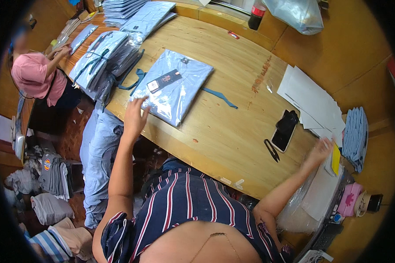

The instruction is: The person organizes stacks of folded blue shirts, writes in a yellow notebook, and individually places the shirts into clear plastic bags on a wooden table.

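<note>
Left hand (137, 115) is open with fingers loosely spread, at the near-left corner of the bagged blue shirt (188, 87); whether it touches the plastic cannot be told. Right hand (321, 151) is at the right edge with fingers partly bent, just beside a yellow item (335, 160); I cannot tell whether it grips anything.

Edges and room, left to right: the shirt lies flat on the tabletop (232, 136), its lower corner near the front edge. Right of it, bare wood runs to the phone, crossed in part by a teal strip (221, 97) extending from the shirt. A bare band also follows the front edge.

Surroundings, left to right: a person in pink (33, 72) works at the far left. A tied stack of bagged shirts (92, 61) limits the shirt's left side; blue garments (96, 162) hang below it, beside the left forearm. Toward the right are black snips (272, 151), a phone (281, 139) partly covered by a black object (287, 122), and loose white sheets (311, 96). Folded blue cloth (355, 136) stands beyond the right hand.
</note>
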Action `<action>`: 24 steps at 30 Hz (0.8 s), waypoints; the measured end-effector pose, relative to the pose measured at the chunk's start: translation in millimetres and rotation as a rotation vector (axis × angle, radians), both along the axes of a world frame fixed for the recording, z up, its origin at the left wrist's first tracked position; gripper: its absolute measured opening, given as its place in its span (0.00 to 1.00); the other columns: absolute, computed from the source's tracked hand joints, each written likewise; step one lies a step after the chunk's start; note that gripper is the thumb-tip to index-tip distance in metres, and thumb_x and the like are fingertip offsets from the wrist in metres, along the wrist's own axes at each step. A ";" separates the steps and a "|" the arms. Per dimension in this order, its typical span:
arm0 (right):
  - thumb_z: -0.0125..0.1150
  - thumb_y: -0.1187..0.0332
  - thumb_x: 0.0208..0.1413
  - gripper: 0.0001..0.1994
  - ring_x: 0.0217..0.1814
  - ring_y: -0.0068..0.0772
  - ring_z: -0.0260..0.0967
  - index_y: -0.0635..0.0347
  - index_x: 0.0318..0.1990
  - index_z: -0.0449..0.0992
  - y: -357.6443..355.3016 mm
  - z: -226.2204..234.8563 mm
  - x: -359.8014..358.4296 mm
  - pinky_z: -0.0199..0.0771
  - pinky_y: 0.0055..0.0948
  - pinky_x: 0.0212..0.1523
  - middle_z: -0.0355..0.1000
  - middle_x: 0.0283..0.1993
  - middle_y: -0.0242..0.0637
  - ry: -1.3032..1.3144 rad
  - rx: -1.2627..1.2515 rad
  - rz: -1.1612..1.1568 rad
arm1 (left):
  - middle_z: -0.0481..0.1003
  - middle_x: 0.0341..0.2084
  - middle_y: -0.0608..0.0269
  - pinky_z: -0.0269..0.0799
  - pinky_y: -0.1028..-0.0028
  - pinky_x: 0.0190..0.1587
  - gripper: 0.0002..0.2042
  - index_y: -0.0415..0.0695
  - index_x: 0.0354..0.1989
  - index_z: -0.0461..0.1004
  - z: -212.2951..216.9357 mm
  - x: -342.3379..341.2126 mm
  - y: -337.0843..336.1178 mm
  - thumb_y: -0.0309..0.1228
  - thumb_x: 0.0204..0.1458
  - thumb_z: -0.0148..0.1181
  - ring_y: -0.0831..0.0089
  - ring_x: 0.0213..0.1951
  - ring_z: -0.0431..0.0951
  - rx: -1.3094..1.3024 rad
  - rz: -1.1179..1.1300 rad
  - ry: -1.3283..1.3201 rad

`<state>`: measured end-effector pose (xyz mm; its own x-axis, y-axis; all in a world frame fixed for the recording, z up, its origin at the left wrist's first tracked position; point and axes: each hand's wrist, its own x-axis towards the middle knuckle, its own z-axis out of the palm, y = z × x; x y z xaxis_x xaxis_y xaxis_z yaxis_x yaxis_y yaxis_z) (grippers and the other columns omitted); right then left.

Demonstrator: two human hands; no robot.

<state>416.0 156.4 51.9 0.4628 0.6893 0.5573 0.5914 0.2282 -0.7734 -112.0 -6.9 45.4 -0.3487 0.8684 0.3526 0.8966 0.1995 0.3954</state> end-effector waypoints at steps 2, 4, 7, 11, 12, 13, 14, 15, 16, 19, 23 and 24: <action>0.50 0.71 0.49 0.07 0.34 0.27 0.66 0.62 0.36 0.69 -5.0 16.5 -111.0 0.65 0.23 0.36 0.69 0.32 0.37 0.139 -0.248 0.644 | 0.63 0.45 0.53 0.57 0.62 0.48 0.19 0.51 0.47 0.64 -11.3 -29.8 12.4 0.36 0.44 0.53 0.56 0.48 0.60 0.029 0.046 0.012; 0.49 0.69 0.51 0.10 0.38 0.29 0.67 0.60 0.39 0.69 -11.8 -27.2 -189.7 0.64 0.29 0.43 0.70 0.34 0.39 -0.086 -0.290 0.847 | 0.55 0.52 0.55 0.49 0.55 0.52 0.22 0.57 0.51 0.61 -18.2 -37.8 26.7 0.42 0.45 0.51 0.56 0.54 0.53 -0.032 0.118 0.136; 0.52 0.69 0.47 0.17 0.53 0.40 0.55 0.58 0.47 0.64 -24.5 -43.0 -269.3 0.58 0.35 0.49 0.59 0.51 0.41 -0.542 -0.321 0.921 | 0.51 0.55 0.55 0.40 0.48 0.53 0.23 0.60 0.53 0.59 -35.7 -42.6 46.1 0.48 0.46 0.47 0.55 0.57 0.48 -0.153 0.204 0.000; 0.54 0.67 0.44 0.21 0.57 0.41 0.49 0.56 0.49 0.62 -7.3 -55.1 -320.2 0.52 0.42 0.51 0.55 0.54 0.39 -0.760 -0.320 0.498 | 0.55 0.53 0.52 0.43 0.50 0.53 0.23 0.58 0.51 0.61 -36.7 -21.0 43.6 0.47 0.44 0.48 0.54 0.55 0.53 -0.206 0.089 0.059; 0.55 0.67 0.44 0.21 0.57 0.40 0.48 0.57 0.48 0.63 0.1 -59.2 -325.8 0.51 0.43 0.51 0.55 0.54 0.39 -0.794 -0.304 0.452 | 0.57 0.50 0.51 0.46 0.52 0.51 0.23 0.58 0.50 0.62 -31.9 -12.2 37.7 0.48 0.43 0.49 0.54 0.52 0.55 -0.200 0.073 0.084; 0.55 0.67 0.44 0.20 0.57 0.40 0.48 0.57 0.47 0.64 5.3 -62.8 -329.5 0.50 0.44 0.52 0.55 0.54 0.39 -0.829 -0.287 0.408 | 0.59 0.48 0.50 0.49 0.53 0.50 0.23 0.57 0.49 0.62 -28.7 -5.2 31.1 0.48 0.42 0.50 0.54 0.50 0.58 -0.194 0.057 0.107; 0.54 0.67 0.44 0.15 0.55 0.39 0.51 0.59 0.42 0.66 8.1 -63.8 -332.3 0.51 0.40 0.51 0.59 0.50 0.39 -0.852 -0.307 0.447 | 0.61 0.46 0.52 0.51 0.55 0.47 0.23 0.58 0.49 0.63 -23.2 -1.3 24.3 0.48 0.42 0.50 0.56 0.48 0.60 -0.227 0.016 0.119; 0.54 0.68 0.44 0.13 0.52 0.39 0.53 0.60 0.40 0.67 11.1 -63.4 -330.7 0.53 0.39 0.49 0.61 0.47 0.39 -0.849 -0.349 0.483 | 0.62 0.43 0.54 0.54 0.57 0.45 0.23 0.59 0.48 0.64 -18.5 -0.2 20.7 0.49 0.42 0.50 0.59 0.45 0.62 -0.250 -0.036 0.130; 0.53 0.68 0.45 0.12 0.49 0.40 0.56 0.61 0.37 0.67 12.7 -63.6 -327.9 0.55 0.38 0.47 0.63 0.44 0.39 -0.844 -0.387 0.524 | 0.64 0.36 0.55 0.55 0.60 0.39 0.20 0.56 0.46 0.64 -19.1 -3.7 18.7 0.45 0.42 0.51 0.60 0.39 0.63 -0.196 -0.115 0.099; 0.49 0.72 0.48 0.06 0.34 0.37 0.64 0.66 0.31 0.65 3.9 -72.1 -315.7 0.63 0.32 0.35 0.67 0.29 0.38 -0.416 -0.494 0.506 | 0.64 0.36 0.55 0.57 0.63 0.40 0.18 0.45 0.46 0.64 -36.8 -42.6 38.5 0.31 0.43 0.50 0.60 0.40 0.63 -0.008 -0.120 -0.049; 0.49 0.74 0.49 0.07 0.30 0.27 0.65 0.67 0.36 0.66 -16.2 -67.1 -303.3 0.65 0.25 0.31 0.68 0.27 0.35 0.195 -0.817 0.603 | 0.63 0.41 0.53 0.52 0.63 0.48 0.15 0.41 0.40 0.65 -43.1 -92.2 75.3 0.28 0.41 0.49 0.58 0.49 0.58 0.049 -0.191 0.152; 0.49 0.74 0.50 0.08 0.31 0.25 0.64 0.68 0.37 0.67 -24.6 -63.0 -308.0 0.64 0.23 0.32 0.68 0.29 0.34 0.226 -0.845 0.593 | 0.63 0.41 0.53 0.52 0.64 0.48 0.14 0.41 0.39 0.65 -46.4 -99.4 77.9 0.29 0.41 0.49 0.59 0.50 0.58 0.006 -0.261 0.214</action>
